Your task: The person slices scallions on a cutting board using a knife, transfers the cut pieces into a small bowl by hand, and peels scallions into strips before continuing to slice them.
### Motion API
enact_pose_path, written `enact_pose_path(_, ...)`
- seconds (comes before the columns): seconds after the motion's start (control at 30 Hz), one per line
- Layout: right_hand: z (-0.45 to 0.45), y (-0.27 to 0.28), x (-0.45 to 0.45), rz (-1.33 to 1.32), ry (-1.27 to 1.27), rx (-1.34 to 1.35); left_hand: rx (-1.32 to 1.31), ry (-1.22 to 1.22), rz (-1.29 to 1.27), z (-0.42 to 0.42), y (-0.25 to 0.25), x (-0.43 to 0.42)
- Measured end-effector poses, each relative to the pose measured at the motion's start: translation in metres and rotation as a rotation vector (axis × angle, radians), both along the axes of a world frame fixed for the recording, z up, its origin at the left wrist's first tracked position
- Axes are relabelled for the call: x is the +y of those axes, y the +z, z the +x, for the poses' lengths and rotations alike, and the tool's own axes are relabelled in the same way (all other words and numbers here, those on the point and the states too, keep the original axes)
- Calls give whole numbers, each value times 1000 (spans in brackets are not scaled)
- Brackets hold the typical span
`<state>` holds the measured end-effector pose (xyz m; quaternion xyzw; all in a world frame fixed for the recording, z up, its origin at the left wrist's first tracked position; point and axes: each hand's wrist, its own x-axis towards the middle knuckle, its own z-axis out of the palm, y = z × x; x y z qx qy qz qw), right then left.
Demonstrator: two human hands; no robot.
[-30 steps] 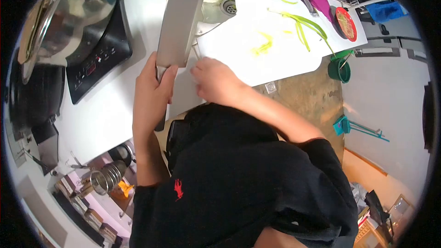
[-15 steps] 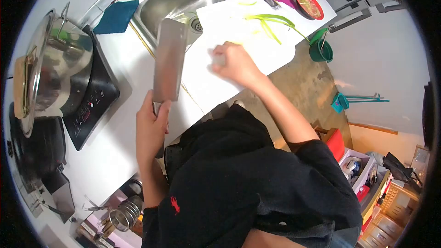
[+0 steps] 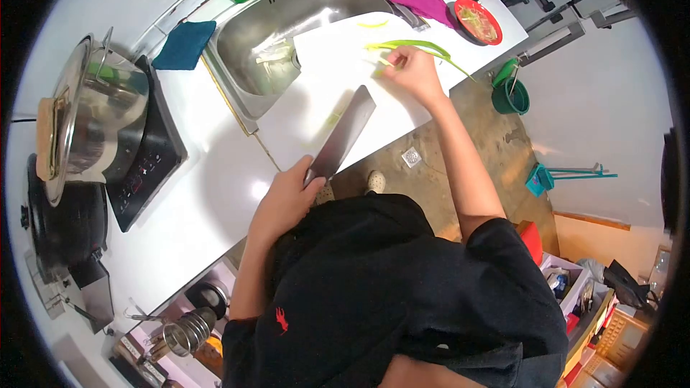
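Observation:
My left hand (image 3: 287, 197) is closed round the handle of a wide-bladed cleaver (image 3: 345, 133), its blade angled up and right over the white cutting board (image 3: 323, 72). At the board's right part, my right hand (image 3: 415, 75) has its fingers pinched together on a short pale green piece of stalk, partly hidden by the fingertips. Long green stalks (image 3: 431, 47) lie just beyond that hand, one tip hanging past the board. Small green bits (image 3: 334, 115) rest beside the blade, and a thin yellow-green strip (image 3: 373, 25) lies near the far edge.
A steel sink (image 3: 237, 50) holding pale scraps lies beyond the board. A red-rimmed bowl (image 3: 478, 21) and a magenta cloth (image 3: 420, 0) are at far right. On the left are a teal cloth (image 3: 184, 45), a large pot (image 3: 118, 122) and a black cooktop (image 3: 144, 176).
The cleaver has swung from upright down to the right, over the board, with my left hand. My right hand has moved up and right to the green stalks.

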<state>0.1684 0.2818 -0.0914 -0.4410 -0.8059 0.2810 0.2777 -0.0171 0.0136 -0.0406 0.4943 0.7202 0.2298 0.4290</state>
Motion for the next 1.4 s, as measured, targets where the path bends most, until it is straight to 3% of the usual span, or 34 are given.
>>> enact_pose_path(0.3,33,-13,-36,182,542,-18,41,174,-49,11,-3,35)
enact_pose_path(0.37,37,-25,-38,169,535,28,163,122,67,12,-5,31)
enact_pose_path(0.67,41,-34,-41,25,438,145,381,-54,-126,31,54,24)
enact_pose_path(1.1,29,-57,-27,67,572,192,453,-62,-204,51,75,36)
enact_pose_path(1.4,28,-52,-24,71,615,147,654,-152,-241,58,77,32)
